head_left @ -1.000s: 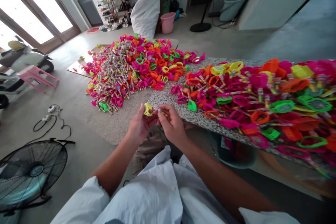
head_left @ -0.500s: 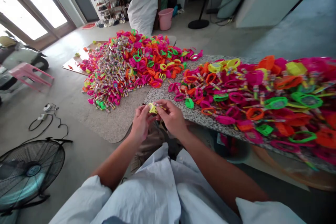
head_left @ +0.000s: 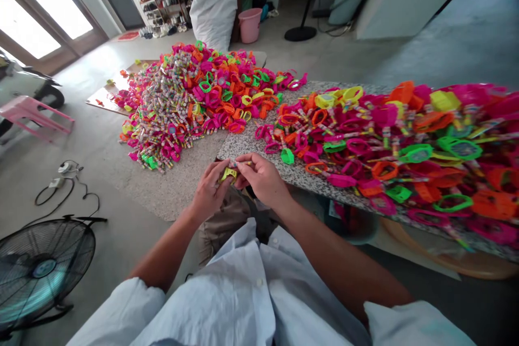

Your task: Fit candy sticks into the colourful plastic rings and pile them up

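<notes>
Looks like smooth plastic on the yellow band (head_left: 230, 173); at six o'clock, like matt cloth on the shirt (head_left: 227, 297).

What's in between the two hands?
In the head view, a small yellow plastic piece and a thin patterned stick are between the left hand and right hand.

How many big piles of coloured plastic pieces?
2, nearly meeting: the left pile ahead of the left hand, the right pile to the right of the right hand.
</notes>
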Demonstrator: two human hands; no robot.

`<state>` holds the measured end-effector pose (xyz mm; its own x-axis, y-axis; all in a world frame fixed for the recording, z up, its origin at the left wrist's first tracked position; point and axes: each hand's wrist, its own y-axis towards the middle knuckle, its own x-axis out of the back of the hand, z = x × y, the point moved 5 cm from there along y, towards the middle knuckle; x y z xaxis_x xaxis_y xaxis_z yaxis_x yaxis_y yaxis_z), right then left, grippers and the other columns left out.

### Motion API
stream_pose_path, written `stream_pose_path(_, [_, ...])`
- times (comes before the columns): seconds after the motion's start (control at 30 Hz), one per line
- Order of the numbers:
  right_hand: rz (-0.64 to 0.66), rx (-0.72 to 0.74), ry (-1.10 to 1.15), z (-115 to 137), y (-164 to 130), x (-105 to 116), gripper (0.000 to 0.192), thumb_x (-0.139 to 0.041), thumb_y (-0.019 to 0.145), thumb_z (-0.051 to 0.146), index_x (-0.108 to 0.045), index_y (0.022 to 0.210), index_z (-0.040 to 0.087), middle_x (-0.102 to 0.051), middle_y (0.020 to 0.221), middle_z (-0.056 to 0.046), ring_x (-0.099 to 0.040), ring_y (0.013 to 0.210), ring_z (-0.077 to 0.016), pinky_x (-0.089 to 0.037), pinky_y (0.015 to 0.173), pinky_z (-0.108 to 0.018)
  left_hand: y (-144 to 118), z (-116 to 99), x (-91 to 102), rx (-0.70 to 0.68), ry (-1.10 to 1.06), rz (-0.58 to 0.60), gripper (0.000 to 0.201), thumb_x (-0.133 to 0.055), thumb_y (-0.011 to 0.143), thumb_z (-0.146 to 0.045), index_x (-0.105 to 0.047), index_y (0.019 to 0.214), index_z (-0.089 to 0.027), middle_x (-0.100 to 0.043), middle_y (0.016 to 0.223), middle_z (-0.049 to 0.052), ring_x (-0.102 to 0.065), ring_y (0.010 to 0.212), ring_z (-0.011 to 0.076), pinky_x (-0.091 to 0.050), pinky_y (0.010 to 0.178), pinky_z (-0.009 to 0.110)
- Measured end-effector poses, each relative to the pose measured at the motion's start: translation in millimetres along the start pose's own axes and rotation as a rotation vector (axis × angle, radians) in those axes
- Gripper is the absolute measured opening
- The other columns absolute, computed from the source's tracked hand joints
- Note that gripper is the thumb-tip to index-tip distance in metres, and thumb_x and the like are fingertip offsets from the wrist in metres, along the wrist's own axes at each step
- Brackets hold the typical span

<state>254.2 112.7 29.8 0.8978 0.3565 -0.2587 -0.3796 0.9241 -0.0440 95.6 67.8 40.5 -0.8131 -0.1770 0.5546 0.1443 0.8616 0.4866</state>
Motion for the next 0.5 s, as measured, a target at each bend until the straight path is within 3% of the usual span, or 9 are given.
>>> stream_pose_path(0.17, [-0.057, 0.041, 0.033, 3.9, -7.2, -6.0, 0.043, -0.072, 0.09, 0.056, -0.057, 0.112, 0.021, -0.072, 0.088, -0.003, -0.069, 0.066, -0.0146, -0.062, 0.065, -0.031, -6.3, 6.1, -2.4, 0.162, -0.227, -0.051, 0.039, -0.064, 0.104, -0.044, -0.069, 0.134, -0.02, -0.068, 0.113, 0.01, -0.064, 0.101, 0.0192, -0.051, 0.092, 0.03])
stream_pose_path(0.3, [-0.075, 0.139, 0.056, 12.8, -16.2, -7.3, 0.035, -0.071, 0.092, 0.051, -0.059, 0.107, 0.021, -0.07, 0.088, -0.001, -0.065, 0.065, -0.0116, -0.057, 0.062, -0.026, -12.9, 12.9, -7.3, 0.291, -0.44, -0.074, 0.032, -0.062, 0.105, -0.047, -0.062, 0.12, -0.02, -0.067, 0.099, 0.005, -0.062, 0.086, 0.0147, -0.052, 0.08, 0.026])
stream_pose_path(0.5, [0.068, 0.193, -0.103, 6.5, -27.1, -7.9, 0.024, -0.067, 0.097, 0.043, -0.065, 0.109, 0.022, -0.069, 0.095, -0.003, -0.065, 0.075, -0.0136, -0.055, 0.068, -0.027, -14.3, 11.5, -5.1, 0.223, -0.337, -0.023, 0.025, -0.059, 0.107, -0.039, -0.057, 0.124, -0.021, -0.063, 0.112, 0.006, -0.06, 0.073, 0.0102, -0.052, 0.066, 0.023])
